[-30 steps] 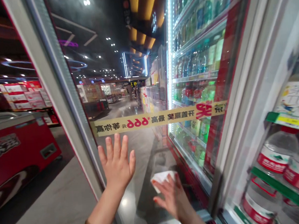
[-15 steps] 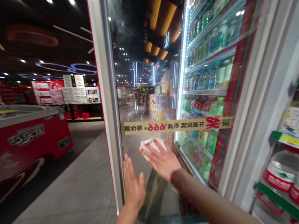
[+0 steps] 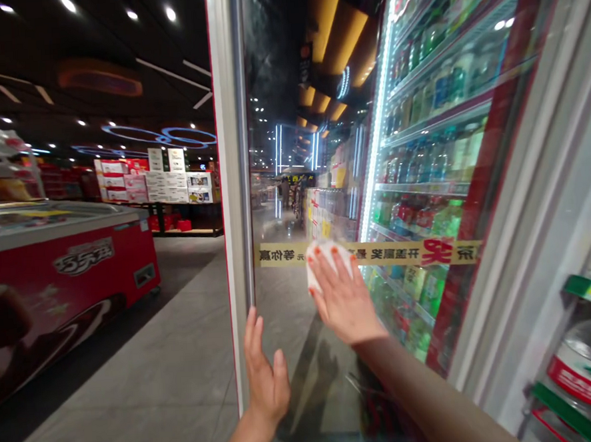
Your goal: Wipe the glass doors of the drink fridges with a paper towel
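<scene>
My right hand (image 3: 345,294) lies spread over a white cloth (image 3: 312,260), pressing it against the inner side of a glass door (image 3: 292,328). Part of the cloth is hidden under the fingers, and it covers part of a yellow printed strip (image 3: 387,252) that runs across the glass, its writing mirrored. Lower down and to the left, my left hand (image 3: 267,369) is open with straight fingers, its edge by the door's pale frame (image 3: 232,185). Whether that hand touches the frame or the glass, I cannot tell.
Lit shelves of bottles (image 3: 436,152) appear in the glass. At right, large water bottles (image 3: 584,363) stand on green-edged shelves (image 3: 570,407). A red chest freezer (image 3: 93,273) is at left, with stacked cartons (image 3: 168,187) behind it and grey floor (image 3: 174,362) between.
My right hand has moved the cloth up and to the right, from below the yellow strip onto it. The view has turned slightly left; my left hand stays near the frame.
</scene>
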Tool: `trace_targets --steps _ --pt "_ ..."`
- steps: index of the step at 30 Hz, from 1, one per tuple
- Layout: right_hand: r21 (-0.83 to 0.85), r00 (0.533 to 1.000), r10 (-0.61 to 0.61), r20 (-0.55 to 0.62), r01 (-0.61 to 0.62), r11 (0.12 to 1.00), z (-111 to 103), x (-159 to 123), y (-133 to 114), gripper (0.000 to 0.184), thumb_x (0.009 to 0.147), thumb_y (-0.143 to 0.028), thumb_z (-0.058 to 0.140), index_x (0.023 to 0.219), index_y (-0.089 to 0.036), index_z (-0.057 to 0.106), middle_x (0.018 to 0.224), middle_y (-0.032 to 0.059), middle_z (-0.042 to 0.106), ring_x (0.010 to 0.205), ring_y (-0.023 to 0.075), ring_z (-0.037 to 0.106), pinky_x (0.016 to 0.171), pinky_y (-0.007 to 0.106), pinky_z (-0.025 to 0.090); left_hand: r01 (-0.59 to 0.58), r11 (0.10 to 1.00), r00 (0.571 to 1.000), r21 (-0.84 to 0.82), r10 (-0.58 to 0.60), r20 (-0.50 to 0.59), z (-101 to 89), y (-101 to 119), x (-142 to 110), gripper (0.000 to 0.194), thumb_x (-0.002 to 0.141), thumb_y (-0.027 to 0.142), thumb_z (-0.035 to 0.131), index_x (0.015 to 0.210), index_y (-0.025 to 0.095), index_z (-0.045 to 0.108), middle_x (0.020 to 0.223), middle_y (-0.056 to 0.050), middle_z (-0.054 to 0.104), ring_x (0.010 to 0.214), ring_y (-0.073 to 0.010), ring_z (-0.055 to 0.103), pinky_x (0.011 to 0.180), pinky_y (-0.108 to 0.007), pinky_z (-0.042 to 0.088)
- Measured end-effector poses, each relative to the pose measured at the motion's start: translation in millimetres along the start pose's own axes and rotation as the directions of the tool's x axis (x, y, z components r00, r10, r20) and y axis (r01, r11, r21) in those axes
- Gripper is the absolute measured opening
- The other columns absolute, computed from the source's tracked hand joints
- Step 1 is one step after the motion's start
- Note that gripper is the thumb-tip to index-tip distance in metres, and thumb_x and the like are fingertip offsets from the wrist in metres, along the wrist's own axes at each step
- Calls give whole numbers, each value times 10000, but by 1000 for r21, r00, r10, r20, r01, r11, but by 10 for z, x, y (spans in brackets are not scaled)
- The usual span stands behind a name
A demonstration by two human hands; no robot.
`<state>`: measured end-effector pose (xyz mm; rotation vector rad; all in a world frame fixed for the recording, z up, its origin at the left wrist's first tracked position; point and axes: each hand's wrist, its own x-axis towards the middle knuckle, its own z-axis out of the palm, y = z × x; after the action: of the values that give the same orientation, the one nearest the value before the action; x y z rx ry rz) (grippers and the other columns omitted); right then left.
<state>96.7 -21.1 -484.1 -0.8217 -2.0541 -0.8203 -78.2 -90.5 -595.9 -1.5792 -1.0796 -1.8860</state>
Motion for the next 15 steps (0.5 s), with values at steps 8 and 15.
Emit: trace_targets --steps 8,15 --pt "-70 962 -271 6 271 960 209 -157 -160 672 1081 -396 530 1727 -377 344 1836 -133 218 1737 163 101 1424 434 252 -149 980 988 130 153 -17 365 -52 278 727 1097 255 481 1765 246 195 1875 -111 139 1745 -231 136 1426 -471 160" --pt "-194 768 510 -387 -609 770 -145 -1355 1109 809 1118 -328 263 1713 -173 -263 1852 226 -54 1724 437 28 1314 798 290 -310 851 949 424 254 184 516 -158 293 860 1029 343 652 1761 220 216 1843 -96 218 1745 -314 106 1437 -593 58"
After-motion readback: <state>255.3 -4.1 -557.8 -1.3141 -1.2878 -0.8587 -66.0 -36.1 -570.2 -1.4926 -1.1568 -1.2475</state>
